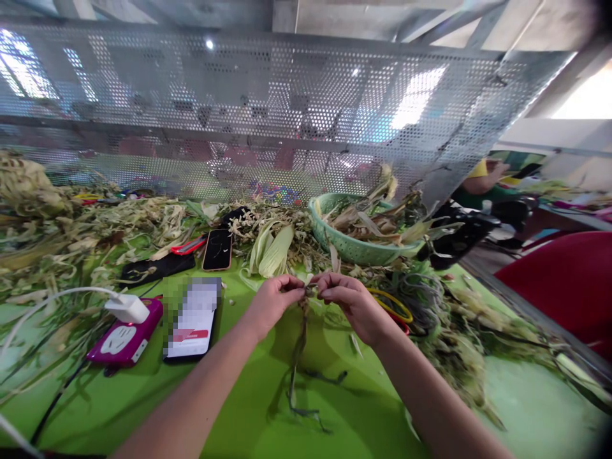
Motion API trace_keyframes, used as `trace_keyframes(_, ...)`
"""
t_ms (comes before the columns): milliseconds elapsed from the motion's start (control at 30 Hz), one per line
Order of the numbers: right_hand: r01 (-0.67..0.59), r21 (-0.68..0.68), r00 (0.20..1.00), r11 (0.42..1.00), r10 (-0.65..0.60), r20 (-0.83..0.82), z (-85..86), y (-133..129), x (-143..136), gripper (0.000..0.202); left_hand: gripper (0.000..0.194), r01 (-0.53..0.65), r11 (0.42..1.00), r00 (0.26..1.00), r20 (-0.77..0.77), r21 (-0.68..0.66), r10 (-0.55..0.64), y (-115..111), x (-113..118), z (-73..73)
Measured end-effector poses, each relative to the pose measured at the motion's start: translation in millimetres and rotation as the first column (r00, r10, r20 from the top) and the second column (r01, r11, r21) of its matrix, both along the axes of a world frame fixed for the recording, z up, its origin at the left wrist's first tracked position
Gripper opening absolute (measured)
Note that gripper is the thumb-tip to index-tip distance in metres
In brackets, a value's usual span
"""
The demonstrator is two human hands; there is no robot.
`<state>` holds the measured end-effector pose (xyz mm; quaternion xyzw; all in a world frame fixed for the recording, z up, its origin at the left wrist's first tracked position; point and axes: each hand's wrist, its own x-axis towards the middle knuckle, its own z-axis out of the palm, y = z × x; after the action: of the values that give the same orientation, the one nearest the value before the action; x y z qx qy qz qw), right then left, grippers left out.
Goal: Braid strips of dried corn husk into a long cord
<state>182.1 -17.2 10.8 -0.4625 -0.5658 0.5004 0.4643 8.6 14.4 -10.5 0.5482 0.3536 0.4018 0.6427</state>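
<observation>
My left hand [281, 298] and my right hand [345, 298] meet over the middle of the green table [354, 408]. Both pinch the top of a dry, twisted strand of husk [300, 338], fingertips close together. The strand hangs down between them, and its dark, frayed ends reach toward the tabletop. A small pale piece shows at the pinch; the fingers hide its details. Just beyond the hands lie pale green corn husks [272, 250].
A green basket [363, 256] of dry husks stands behind my right hand. Two phones [194, 322], a purple power strip [127, 338] with a white plug, and red-handled scissors [189, 245] are at left. Coiled cords [421, 296] lie right. A perforated metal screen [268, 115] rises behind.
</observation>
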Motion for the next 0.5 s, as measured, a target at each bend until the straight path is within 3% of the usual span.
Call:
trace_keyframes(267,0.165,0.13,0.981,0.978,-0.177,0.081,4.3,-5.4,-7.0,0.021,0.021,0.126,0.989,0.979,0.171,-0.075,-0.111,-1.0,0.4,0.6)
trace_keyframes(400,0.211,0.251,0.944,0.945,-0.263,0.197,3.1,-6.6,-8.3,0.019,0.023,0.146,0.985,0.973,0.193,-0.091,-0.126,-1.0,0.5,-2.8)
trace_keyframes(500,0.207,0.255,0.951,0.944,-0.255,0.173,3.6,-6.8,-7.3,0.016,0.02,0.178,0.976,0.96,0.239,-0.124,-0.145,-1.0,0.5,-4.3)
